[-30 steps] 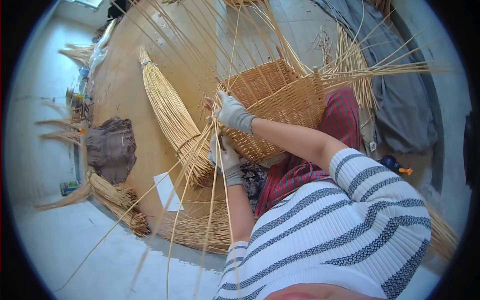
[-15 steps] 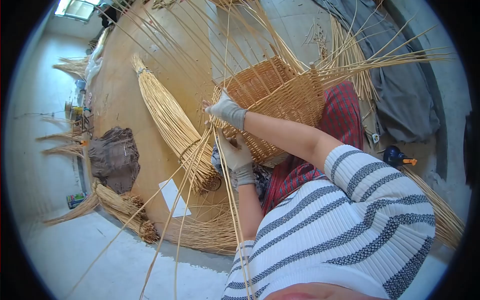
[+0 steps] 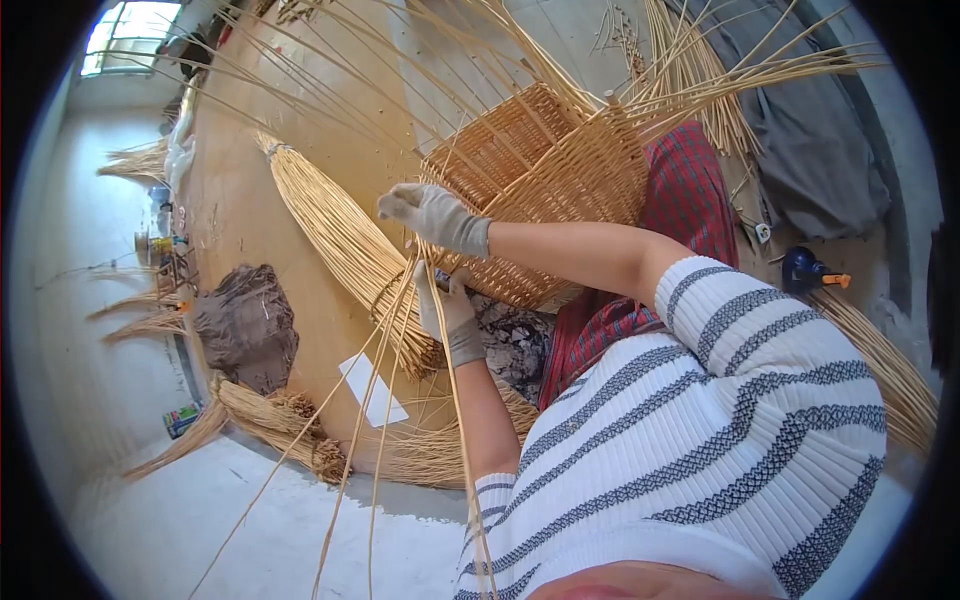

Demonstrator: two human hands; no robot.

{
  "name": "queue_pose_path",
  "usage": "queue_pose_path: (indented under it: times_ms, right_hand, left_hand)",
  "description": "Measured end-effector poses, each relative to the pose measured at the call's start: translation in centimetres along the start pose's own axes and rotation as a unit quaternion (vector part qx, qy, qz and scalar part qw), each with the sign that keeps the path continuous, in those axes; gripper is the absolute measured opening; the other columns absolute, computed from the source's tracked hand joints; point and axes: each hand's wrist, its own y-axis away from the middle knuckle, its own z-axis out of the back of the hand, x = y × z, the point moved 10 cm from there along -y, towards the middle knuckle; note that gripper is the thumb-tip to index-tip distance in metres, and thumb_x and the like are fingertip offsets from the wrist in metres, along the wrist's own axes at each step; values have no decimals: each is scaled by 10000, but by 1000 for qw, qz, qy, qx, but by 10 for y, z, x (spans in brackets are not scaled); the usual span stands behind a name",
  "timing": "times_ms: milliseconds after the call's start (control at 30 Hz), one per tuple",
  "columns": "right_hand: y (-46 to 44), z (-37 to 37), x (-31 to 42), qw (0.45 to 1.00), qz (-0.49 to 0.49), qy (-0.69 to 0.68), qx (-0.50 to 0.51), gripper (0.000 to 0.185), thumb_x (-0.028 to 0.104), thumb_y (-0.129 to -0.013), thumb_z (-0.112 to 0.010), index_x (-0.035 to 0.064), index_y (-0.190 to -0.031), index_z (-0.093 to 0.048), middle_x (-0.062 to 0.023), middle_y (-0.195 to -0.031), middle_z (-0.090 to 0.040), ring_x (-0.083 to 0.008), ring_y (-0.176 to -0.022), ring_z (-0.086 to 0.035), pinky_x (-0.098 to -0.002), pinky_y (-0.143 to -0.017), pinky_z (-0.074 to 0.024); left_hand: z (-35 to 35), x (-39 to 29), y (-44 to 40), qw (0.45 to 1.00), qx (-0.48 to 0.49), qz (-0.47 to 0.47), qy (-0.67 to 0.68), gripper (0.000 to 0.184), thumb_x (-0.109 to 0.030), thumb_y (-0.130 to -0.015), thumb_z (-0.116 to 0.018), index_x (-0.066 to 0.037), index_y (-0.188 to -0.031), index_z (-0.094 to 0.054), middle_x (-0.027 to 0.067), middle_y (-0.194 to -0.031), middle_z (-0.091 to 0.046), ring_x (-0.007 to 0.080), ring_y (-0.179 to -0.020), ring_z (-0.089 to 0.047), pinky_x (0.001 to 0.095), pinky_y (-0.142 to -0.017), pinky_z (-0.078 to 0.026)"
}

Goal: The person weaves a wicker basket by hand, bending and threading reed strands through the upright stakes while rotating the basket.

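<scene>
A wicker basket point(image 3: 590, 165) rests tilted by my knees, with long rods standing out of its edges. My right hand point(image 3: 440, 218), in a pale glove, is above the basket's near left corner. Its fingers are curled together; whatever they may hold is hidden. Below, my gloved left hand point(image 3: 447, 318) closes around rods point(image 3: 447, 365) at that corner. These rods run down past my left forearm. A small dark object point(image 3: 442, 281) shows between the left thumb and fingers, too small to name.
A tied bundle of rods point(image 3: 330, 230) lies left of the basket. Beyond it are a crumpled dark cloth point(image 3: 245, 325), a white sheet point(image 3: 372, 390) and another bundle point(image 3: 290, 430). On the right lie grey fabric point(image 3: 815, 150) and a dark blue object with an orange tip point(image 3: 812, 270).
My right hand has drawn back from the basket rim, its fingers now curled inward. My left hand stays low at the corner, shifted slightly left. The whole view has turned a little.
</scene>
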Motion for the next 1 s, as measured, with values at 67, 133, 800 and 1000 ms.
queue_pose_path:
  times_ms: [67,133,800,1000]
  right_hand:
    - [12,15,33,965,147,148,-160,544,493,-984,-576,70,-1327,-566,-119,-1091,-652,-160,-945,-604,-271,-832,-497]
    - [24,21,55,960,113,165,-197,530,476,-995,-564,70,-1335,-547,-111,-1025,-634,-213,-936,-621,-301,-852,-506]
    - [110,140,7,978,-4,12,-207,153,90,-958,-641,58,-1107,-640,-63,-1047,-703,-154,-900,-680,-269,-769,-557]
    - [20,52,110,833,331,414,-161,426,7,-930,-594,73,-1348,-538,-196,-1357,-558,-321,-1159,-619,-292,-877,-542]
  left_hand:
    - [0,-2,-2,1000,5,6,24,624,-274,-737,-856,-175,-1276,-556,55,-756,-611,250,-649,-608,401,-608,-489]
    - [4,-2,-3,999,10,15,44,604,-267,-741,-854,-177,-1257,-553,45,-728,-588,240,-641,-602,396,-600,-483]
    - [-58,-74,-35,891,240,115,367,454,-74,-1032,-473,-177,-1473,-434,113,-1220,-616,127,-662,-614,285,-602,-517]
    - [-68,-58,-44,909,143,74,384,281,-177,-1034,-537,-216,-1312,-551,17,-886,-564,103,-431,-440,289,-376,-361]
